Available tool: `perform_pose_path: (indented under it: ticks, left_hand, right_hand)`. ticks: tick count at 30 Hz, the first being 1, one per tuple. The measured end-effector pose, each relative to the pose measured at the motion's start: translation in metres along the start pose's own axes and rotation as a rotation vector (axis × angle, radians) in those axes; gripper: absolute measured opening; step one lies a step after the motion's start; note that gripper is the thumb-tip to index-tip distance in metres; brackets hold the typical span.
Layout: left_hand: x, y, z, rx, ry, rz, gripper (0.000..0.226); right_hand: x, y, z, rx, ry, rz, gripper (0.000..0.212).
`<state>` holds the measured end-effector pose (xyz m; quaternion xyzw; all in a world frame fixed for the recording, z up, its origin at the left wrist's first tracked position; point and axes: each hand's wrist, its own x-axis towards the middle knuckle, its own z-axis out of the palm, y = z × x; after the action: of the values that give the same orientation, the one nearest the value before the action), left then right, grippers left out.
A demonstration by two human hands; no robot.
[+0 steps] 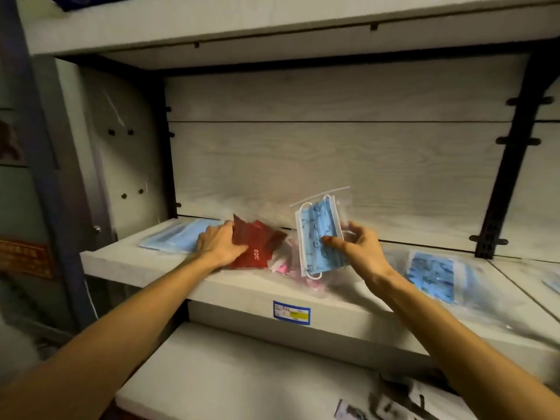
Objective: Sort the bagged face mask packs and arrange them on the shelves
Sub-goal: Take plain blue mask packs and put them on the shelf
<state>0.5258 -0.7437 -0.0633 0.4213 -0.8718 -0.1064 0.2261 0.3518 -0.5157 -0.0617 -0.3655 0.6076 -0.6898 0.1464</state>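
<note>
My right hand (360, 248) pinches a clear bag with a blue patterned face mask (318, 234), lifted upright above the middle shelf (242, 286). My left hand (219, 242) grips a stack of red packs (260, 247) lying on that shelf. Bagged pink masks (291, 265) lie beneath and between the two hands. A pile of plain blue mask packs (178, 236) sits to the left of my left hand. More bagged blue patterned masks (433, 277) lie on the shelf to the right.
A blue and white label (291, 312) is stuck on the shelf's front edge. The lower shelf (227, 374) carries dark packs (391, 401) at its right. An upper shelf (272, 22) overhangs. Black brackets (500, 189) stand at the right.
</note>
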Motion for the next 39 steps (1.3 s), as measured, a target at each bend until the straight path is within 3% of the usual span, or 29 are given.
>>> perform_pose_path:
  ticks: [5,8,12,17,22,28,34,39]
  left_hand:
    - [0.012,-0.01,-0.002,0.104,0.082,0.134,0.082]
    - [0.009,0.008,-0.01,0.005,0.156,0.322,0.053]
    - [-0.025,0.064,-0.005,-0.222,0.116,0.572,0.025]
    - [-0.105,0.144,0.021,-0.406,0.08,0.784,0.014]
    - [-0.18,0.218,0.049,-0.408,0.025,1.109,0.015]
    - [-0.265,0.315,0.078,-0.429,-0.03,1.394,0.022]
    - [-0.316,0.406,0.111,-0.329,0.056,1.396,0.041]
    - [-0.326,0.46,0.136,-0.119,-0.142,1.116,0.07]
  right_hand:
    - [-0.01,0.0,0.0,-0.015,0.065,-0.016,0.03]
    - [-0.027,-0.006,-0.008,-0.094,0.142,-0.063,0.035]
    - [-0.071,-0.011,-0.039,-0.213,0.369,-0.198,0.031]
    - [-0.15,-0.022,-0.111,-0.344,0.441,-0.33,0.017]
    - [-0.229,-0.028,-0.199,-0.707,0.656,-0.338,0.026]
    - [-0.281,-0.037,-0.306,-0.579,0.698,-0.236,0.025]
    - [-0.274,-0.042,-0.395,-0.312,0.55,-0.089,0.024]
    - [-0.246,-0.039,-0.437,-0.273,0.451,-0.082,0.022]
